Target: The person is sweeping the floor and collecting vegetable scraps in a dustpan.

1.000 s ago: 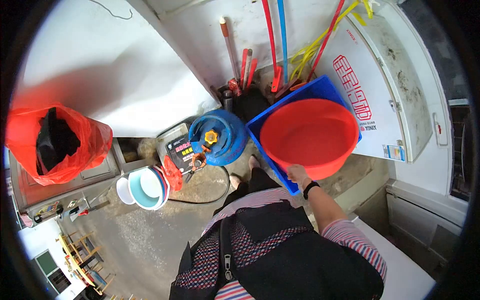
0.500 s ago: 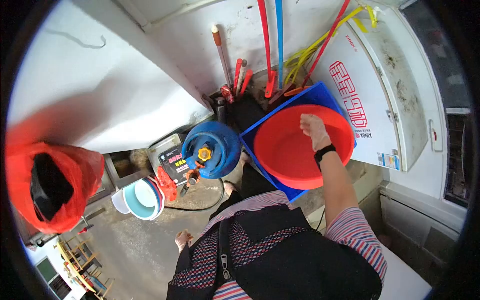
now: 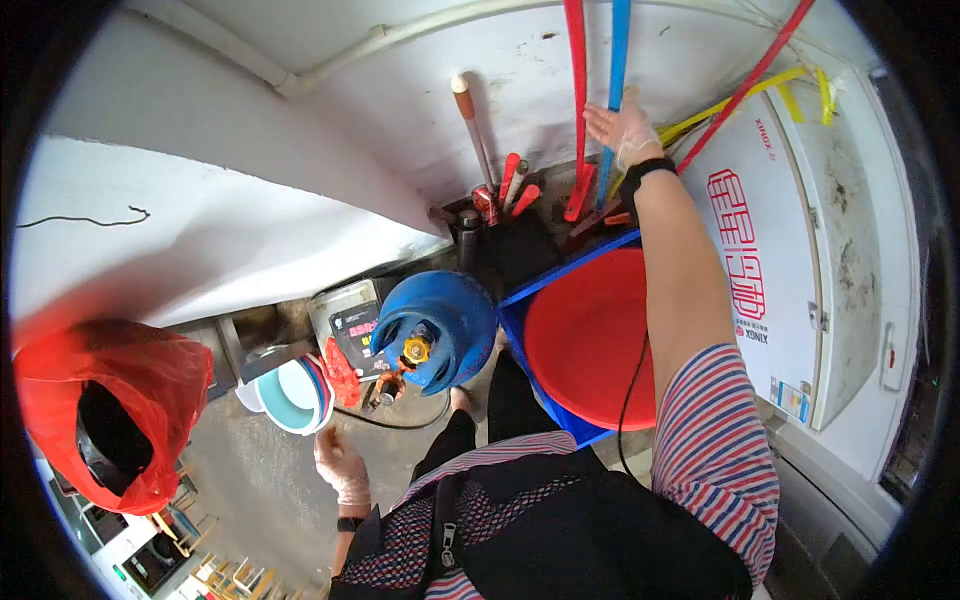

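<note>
My right hand [image 3: 622, 132], in a clear plastic glove with a dark band at the wrist, reaches up to the wall at the back. Its fingers are stretched out and apart, overlapping a blue pole [image 3: 618, 50] and close beside a red pole [image 3: 577, 70]. Low at my left side hangs my left hand [image 3: 342, 470], also gloved, fingers loosely bent with nothing in them. The nearest thing to it is a stack of white and light-blue basins [image 3: 290, 395]. Below my right forearm lies a red basin [image 3: 590, 340] inside a blue crate [image 3: 512, 325].
A blue gas cylinder [image 3: 440, 310] with a yellow valve knob stands in front of me. To the right is a white freezer [image 3: 770, 240] with red lettering. A red plastic bag [image 3: 170, 370] hangs at left. More handles [image 3: 470, 120] lean in the corner.
My right hand has moved from over the red basin up to the poles, its fingers spreading. My left hand has come forward from my side, nearer the stacked basins. The view has shifted.
</note>
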Motion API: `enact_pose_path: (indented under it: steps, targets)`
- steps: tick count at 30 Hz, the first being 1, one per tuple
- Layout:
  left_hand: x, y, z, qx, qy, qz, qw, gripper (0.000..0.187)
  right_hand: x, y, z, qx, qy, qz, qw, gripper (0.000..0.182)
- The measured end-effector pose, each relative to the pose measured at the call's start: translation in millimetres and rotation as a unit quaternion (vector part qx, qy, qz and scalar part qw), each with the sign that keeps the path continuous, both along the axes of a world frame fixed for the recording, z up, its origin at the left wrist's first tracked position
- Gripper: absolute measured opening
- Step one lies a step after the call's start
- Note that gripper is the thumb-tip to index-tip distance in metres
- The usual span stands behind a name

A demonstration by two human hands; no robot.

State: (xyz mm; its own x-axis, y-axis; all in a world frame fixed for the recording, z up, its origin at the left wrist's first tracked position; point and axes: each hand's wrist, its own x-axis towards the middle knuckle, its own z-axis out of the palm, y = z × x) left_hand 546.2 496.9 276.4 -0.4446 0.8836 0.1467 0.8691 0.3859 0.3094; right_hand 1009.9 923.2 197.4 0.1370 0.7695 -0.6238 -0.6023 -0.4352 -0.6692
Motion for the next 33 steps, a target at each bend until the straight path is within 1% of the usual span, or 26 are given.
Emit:
enact_pose_path:
  steps: [1, 3, 4, 6, 7, 8, 9, 10, 11, 12, 13, 14, 15, 16, 17, 18, 20, 21, 22, 24, 25, 27, 28, 29, 32, 33]
  targets:
    - [16.1, 21.4, 11.6, 0.013, -0.047, -0.045, 0.998, 0.010, 0.1, 6.3, 3.5, -0.005, 0.001, 0.004, 1.000, 0.068]
    - [54.8, 66.4, 34.9, 0.022, -0.149, -0.120, 0.981, 0.013, -3.6, 10.4, 9.5, 0.002, -0.037, -0.060, 0.998, 0.062]
    - [74.1, 89.9, 42.0, 0.020, -0.203, -0.150, 0.967, 0.015, -2.9, 8.5, 11.8, -0.002, -0.034, -0.059, 0.998, 0.062]
    - [95.8, 129.5, 40.2, -0.040, -0.266, -0.230, 0.935, 0.019, 10.3, -3.4, 15.8, 0.000, 0.003, -0.128, 0.992, 0.048]
    - [102.7, 146.1, 26.9, -0.065, -0.293, -0.238, 0.924, 0.020, 46.5, -0.9, -20.7, 0.093, -0.224, -0.018, 0.970, 0.036]
    - [109.6, 162.8, 11.7, -0.088, -0.320, -0.246, 0.911, 0.021, 81.1, 1.9, -57.3, 0.180, -0.434, 0.095, 0.878, 0.024]
    - [125.1, 184.3, 9.2, -0.132, -0.344, -0.229, 0.901, 0.022, 90.2, -6.7, -54.2, 0.180, -0.437, 0.095, 0.876, 0.024]
    - [141.4, 206.6, 7.0, -0.175, -0.366, -0.213, 0.889, 0.024, 95.9, -25.2, -46.6, 0.215, -0.280, 0.059, 0.934, 0.019]
    - [151.2, 225.9, -9.5, -0.175, -0.405, -0.213, 0.872, 0.027, 98.6, -48.3, -35.4, 0.245, -0.116, 0.022, 0.962, 0.016]
    - [162.1, 243.3, -35.1, -0.174, -0.447, -0.213, 0.851, 0.029, 102.4, -71.6, -21.3, 0.269, 0.051, -0.013, 0.962, 0.016]
    - [173.5, 262.7, -61.4, -0.170, -0.438, -0.238, 0.850, 0.033, 91.9, -95.9, 10.1, 0.189, 0.147, -0.040, 0.970, 0.018]
    - [186.4, 279.7, -86.1, -0.166, -0.430, -0.262, 0.848, 0.038, 79.2, -122.8, 41.9, 0.105, 0.239, -0.067, 0.963, 0.020]
    - [198.9, 292.3, -107.1, -0.161, -0.433, -0.264, 0.847, 0.038, 81.2, -144.7, 43.1, 0.109, 0.231, -0.038, 0.966, 0.021]
    - [211.5, 302.9, -126.3, -0.173, -0.392, -0.292, 0.855, 0.042, 83.8, -163.7, 42.4, 0.113, 0.223, -0.009, 0.968, 0.021]
    - [223.5, 313.0, -137.2, -0.185, -0.351, -0.317, 0.861, 0.046, 82.8, -181.9, 53.2, 0.068, 0.238, -0.029, 0.969, 0.021]
    - [233.4, 320.4, -141.8, -0.183, -0.355, -0.317, 0.860, 0.046, 80.2, -198.9, 69.7, 0.021, 0.252, -0.050, 0.966, 0.020]
    - [251.5, 329.1, -152.5, -0.174, -0.142, -0.352, 0.909, 0.047, 76.5, -229.4, 97.3, 0.003, 0.265, -0.044, 0.963, 0.019]
    - [258.4, 337.6, -155.6, -0.241, -0.146, -0.335, 0.899, 0.041, 75.5, -243.0, 108.6, -0.012, 0.282, -0.036, 0.959, 0.017]
    - [261.7, 339.4, -161.6, -0.243, -0.149, -0.340, 0.896, 0.041, 74.2, -257.5, 117.4, -0.013, 0.279, -0.041, 0.959, 0.017]
    - [264.8, 342.5, -170.1, -0.167, -0.129, -0.354, 0.911, 0.022, 69.9, -284.0, 132.4, 0.058, 0.286, -0.023, 0.956, 0.015]
    - [264.5, 340.1, -169.4, -0.148, -0.139, -0.353, 0.913, 0.015, 62.8, -296.0, 143.6, 0.059, 0.284, -0.029, 0.957, 0.015]
    - [265.6, 333.1, -167.1, -0.147, -0.123, -0.364, 0.911, 0.015, 48.1, -318.5, 162.1, 0.064, 0.233, -0.062, 0.968, 0.017]
    - [263.9, 328.7, -166.7, -0.144, -0.105, -0.370, 0.912, 0.015, 44.2, -331.1, 164.4, 0.065, 0.232, -0.066, 0.968, 0.017]
    - [260.1, 320.2, -168.4, -0.120, -0.126, -0.369, 0.913, 0.016, 40.2, -343.6, 165.5, 0.080, 0.212, -0.071, 0.971, 0.017]
    - [250.4, 297.1, -148.6, -0.110, -0.112, -0.386, 0.909, 0.013, 31.4, -375.6, 173.8, 0.089, 0.163, -0.078, 0.980, 0.020]
    - [242.0, 290.0, -146.5, -0.089, -0.126, -0.420, 0.894, 0.014, 25.3, -386.5, 179.0, 0.090, 0.149, -0.075, 0.982, 0.019]
